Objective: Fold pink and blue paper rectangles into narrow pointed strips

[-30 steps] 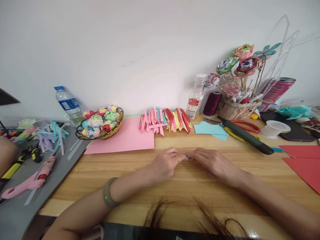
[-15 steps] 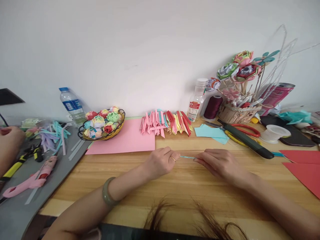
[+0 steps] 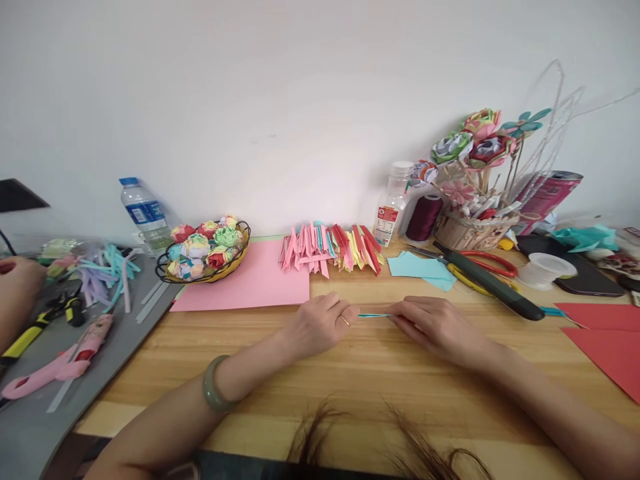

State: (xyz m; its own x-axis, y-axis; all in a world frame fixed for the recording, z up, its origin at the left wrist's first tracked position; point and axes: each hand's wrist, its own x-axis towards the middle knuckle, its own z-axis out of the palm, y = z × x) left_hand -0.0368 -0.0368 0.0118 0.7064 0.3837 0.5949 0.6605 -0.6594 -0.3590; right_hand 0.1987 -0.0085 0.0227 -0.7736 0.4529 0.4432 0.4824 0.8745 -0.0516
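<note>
A thin strip of blue folded paper (image 3: 374, 315) stretches between my two hands above the wooden table (image 3: 280, 373). My left hand (image 3: 323, 323) has its fingers closed on the strip's left end. The right end is pinched between the fingers and thumb of my right hand (image 3: 435, 323). Behind my hands stands a row of folded pink, red, yellow and blue paper pieces (image 3: 330, 248). Light blue paper sheets (image 3: 420, 268) lie just beyond my right hand. A pink paper sheet (image 3: 265, 277) lies beyond my left hand.
At the left are a basket of paper flowers (image 3: 205, 250), a water bottle (image 3: 145, 213), a pink glue gun (image 3: 65, 367) and another person's hand (image 3: 20, 287). Scissors, a dark green-handled tool (image 3: 490, 283), a white spool (image 3: 545, 269) and red paper (image 3: 605, 353) are at the right.
The blue strip shows slightly wider between my hands. My hands have barely moved and keep hold of it. The whole view has shifted a little.
</note>
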